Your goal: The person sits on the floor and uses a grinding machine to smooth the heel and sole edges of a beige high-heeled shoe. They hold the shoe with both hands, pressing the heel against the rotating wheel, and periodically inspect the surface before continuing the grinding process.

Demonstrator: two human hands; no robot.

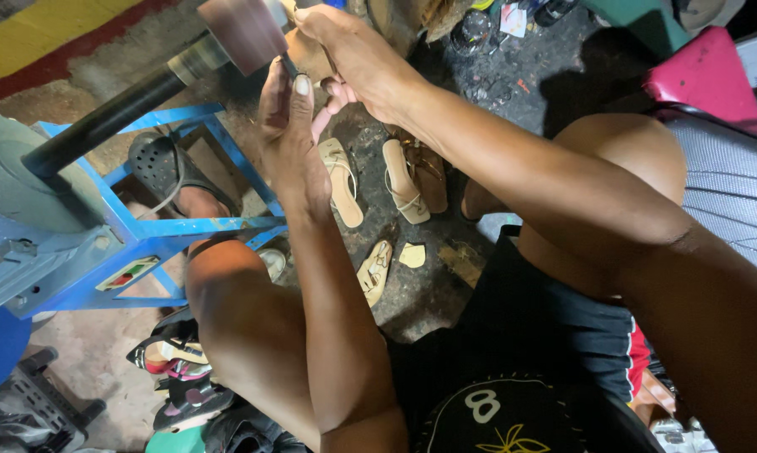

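Observation:
My left hand (pixel 288 126) and my right hand (pixel 353 54) are raised together at the top of the view, both gripping a tan shoe sole piece (pixel 309 52). They press it against the spinning brown sanding drum (pixel 242 32) on the end of a black shaft (pixel 114 117). Most of the piece is hidden by my fingers. My knees and black shorts show below.
A blue metal machine frame (pixel 152 231) stands at left. Beige sandals (pixel 342 180) (pixel 404 180) (pixel 375 270) lie on the dark floor. A black clog (pixel 162 168) sits under the frame, more shoes (pixel 173 361) at bottom left, a pink stool (pixel 706 75) at top right.

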